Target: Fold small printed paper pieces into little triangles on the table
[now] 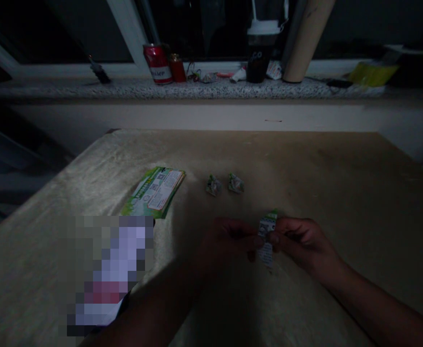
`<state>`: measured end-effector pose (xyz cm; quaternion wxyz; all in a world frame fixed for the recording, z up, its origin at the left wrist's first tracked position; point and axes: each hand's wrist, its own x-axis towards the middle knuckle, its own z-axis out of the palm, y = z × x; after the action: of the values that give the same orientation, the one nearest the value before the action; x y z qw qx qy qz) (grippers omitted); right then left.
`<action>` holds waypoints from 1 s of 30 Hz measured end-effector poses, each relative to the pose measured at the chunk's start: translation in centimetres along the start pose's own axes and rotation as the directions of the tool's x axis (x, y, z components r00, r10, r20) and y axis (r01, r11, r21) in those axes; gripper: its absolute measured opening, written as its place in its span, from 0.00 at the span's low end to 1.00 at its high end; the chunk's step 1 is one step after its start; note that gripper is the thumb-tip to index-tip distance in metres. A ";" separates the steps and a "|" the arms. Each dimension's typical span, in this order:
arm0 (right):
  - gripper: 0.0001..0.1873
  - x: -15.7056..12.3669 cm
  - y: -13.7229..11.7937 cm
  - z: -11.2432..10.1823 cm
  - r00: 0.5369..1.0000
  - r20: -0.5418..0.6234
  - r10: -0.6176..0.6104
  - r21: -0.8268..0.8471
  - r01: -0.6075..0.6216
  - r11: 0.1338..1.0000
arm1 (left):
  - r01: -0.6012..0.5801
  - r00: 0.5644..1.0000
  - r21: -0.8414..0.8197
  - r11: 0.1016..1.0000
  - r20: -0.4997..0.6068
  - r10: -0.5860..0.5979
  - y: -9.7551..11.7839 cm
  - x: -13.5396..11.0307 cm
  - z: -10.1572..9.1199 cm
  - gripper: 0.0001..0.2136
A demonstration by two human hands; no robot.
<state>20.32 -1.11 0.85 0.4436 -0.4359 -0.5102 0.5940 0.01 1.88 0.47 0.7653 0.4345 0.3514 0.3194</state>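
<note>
Between both hands is a narrow folded piece of printed paper [267, 224], green at its top with grey and white print, pointed at the lower end. My left hand [229, 241] pinches its left edge, and my right hand [301, 241] grips the right edge with thumb and fingers. Beyond them on the table lie two small crumpled-looking folded papers, a left one [213, 185] and a right one [236, 183], with similar green and white print. To the left rests a stack of green and white printed leaflets [156, 193].
A blurred-out bright device-like object [113, 279] lies at the left front of the table [323, 168]. On the speckled windowsill [124, 90] stand a red can [157, 64], a small red bottle [177, 68], a lidded dark cup [258, 55], a cardboard tube [307, 41] and a yellow item [374, 73].
</note>
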 end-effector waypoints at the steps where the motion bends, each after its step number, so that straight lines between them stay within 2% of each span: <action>1: 0.15 0.0 0.0 0.0 1.000 0.004 -0.003 0.005 0.003 1.000 | 0.008 1.000 -0.019 1.000 0.007 -0.008 0.0 0.0 0.0 0.10; 4: 0.16 0.1 0.0 -0.1 1.000 -0.006 0.003 -0.015 -0.003 1.000 | 0.010 0.999 0.033 0.999 -0.037 -0.009 -0.1 0.1 0.1 0.11; 8: 0.15 0.1 0.1 0.0 1.000 -0.007 0.014 -0.046 -0.014 0.999 | -0.055 0.993 0.099 0.994 -0.103 0.065 -0.2 0.0 0.1 0.10; 15: 0.15 -0.1 0.1 -0.1 0.999 0.049 0.007 -0.011 -0.007 1.000 | -0.059 0.997 -0.012 0.998 -0.041 0.058 -0.2 0.0 0.0 0.10; 23: 0.15 -0.1 0.4 -0.1 0.997 0.076 0.020 -0.042 -0.017 0.999 | -0.125 0.982 0.171 0.977 -0.118 0.147 0.2 -0.3 0.3 0.06; 26: 0.15 -0.2 0.5 0.2 0.999 0.051 0.000 -0.049 0.002 0.999 | -0.134 0.978 0.194 0.972 -0.134 0.161 0.4 -0.4 0.5 0.06; 30: 0.16 -0.2 0.4 0.4 0.999 -0.025 -0.034 -0.100 0.031 0.995 | -0.088 0.982 0.245 0.965 -0.141 0.125 0.4 -0.4 0.4 0.07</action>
<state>19.90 -1.41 0.53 0.4377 -0.4572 -0.5402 0.5546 0.00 1.53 1.03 0.6595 0.5152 0.4219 0.3487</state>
